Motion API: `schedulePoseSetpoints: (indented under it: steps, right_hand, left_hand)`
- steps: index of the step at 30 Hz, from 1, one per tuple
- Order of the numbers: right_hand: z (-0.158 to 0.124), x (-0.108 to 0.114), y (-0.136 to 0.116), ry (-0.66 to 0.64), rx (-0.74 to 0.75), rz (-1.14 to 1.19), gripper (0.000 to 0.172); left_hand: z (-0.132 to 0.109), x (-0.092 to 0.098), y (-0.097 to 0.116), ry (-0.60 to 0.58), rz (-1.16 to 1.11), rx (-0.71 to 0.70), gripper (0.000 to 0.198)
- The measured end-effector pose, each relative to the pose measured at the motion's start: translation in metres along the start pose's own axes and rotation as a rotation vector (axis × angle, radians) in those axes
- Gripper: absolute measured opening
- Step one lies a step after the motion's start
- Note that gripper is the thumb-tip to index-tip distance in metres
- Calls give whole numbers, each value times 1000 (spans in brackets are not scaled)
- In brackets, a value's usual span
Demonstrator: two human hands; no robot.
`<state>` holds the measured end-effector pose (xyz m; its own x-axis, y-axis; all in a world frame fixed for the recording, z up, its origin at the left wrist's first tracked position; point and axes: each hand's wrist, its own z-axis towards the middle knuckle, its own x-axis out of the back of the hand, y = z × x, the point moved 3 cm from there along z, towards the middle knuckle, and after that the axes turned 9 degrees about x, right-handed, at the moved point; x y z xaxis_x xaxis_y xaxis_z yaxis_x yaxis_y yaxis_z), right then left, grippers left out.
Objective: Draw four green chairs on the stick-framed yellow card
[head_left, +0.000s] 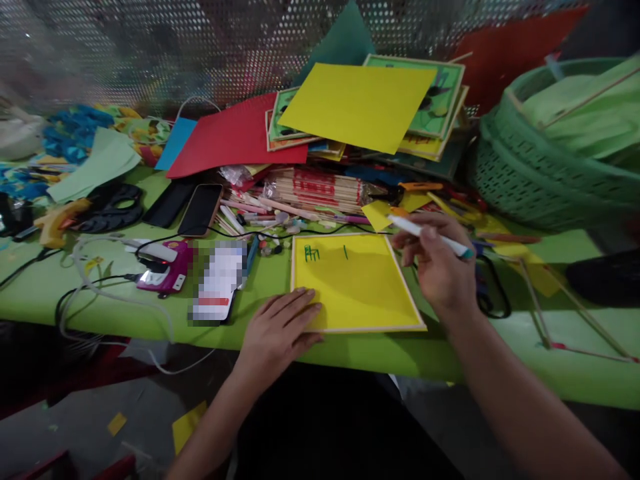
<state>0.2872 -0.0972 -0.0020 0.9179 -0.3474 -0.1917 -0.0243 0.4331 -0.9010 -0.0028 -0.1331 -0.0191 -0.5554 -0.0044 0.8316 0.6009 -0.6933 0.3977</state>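
Note:
A yellow sheet edged with thin wooden strips lies on the green table in front of me. Near its top edge are green marks: a small character at the left and one short upright line beside it. My left hand rests flat on the lower left corner of the sheet, fingers stretched out. Over the right side of the sheet, my right hand grips a white marker pen. The pen's teal end points down and right, away from the sheet; its other end points up and left.
A phone with a lit screen, a dark phone and a purple device with cables lie to the left. Behind are wooden sticks and a yellow sheet atop framed pictures. Green baskets stand at right.

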Motion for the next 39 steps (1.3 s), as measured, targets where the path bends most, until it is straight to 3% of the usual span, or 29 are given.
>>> schedulePoseSetpoints:
  steps: [3,6,10,15,18,22,24,28,31,35,39]
  right_hand:
    - [3,8,-12,107,94,-51,18]
    - [2,13,-16,182,126,-104,17]
    - [-7,8,-12,75,123,-166,12]
    - [-17,-3,-15,-131,253,-404,11]
    - [-16,0,-17,-95,310,-463,13]
    - [-12,8,-12,-2,273,-341,14]
    - [-12,7,-8,-26,255,-348,14]
    - [-18,-1,1,-174,180,-416,20]
    - [-27,-14,6,-401,166,-571,22]
    - [-48,-30,11,-812,299,-793,30]
    - [-72,-31,4,-911,428,-868,33]
  left_hand:
    - [2,11,0,177,-115,12,32]
    - [8,25,-1,391,-170,160,25]
    - [13,36,-1,576,-235,346,18]
    - [11,41,2,552,-222,350,15]
    - [3,43,1,502,-236,329,19]
    - [-15,39,1,411,-263,275,22]
    - [-27,37,2,431,-274,274,24]
    - [-51,38,1,748,-323,472,30]
    - [-60,39,2,945,-410,590,30]
    - [-61,39,6,947,-483,560,26]
    - [-63,41,6,846,-378,558,31]
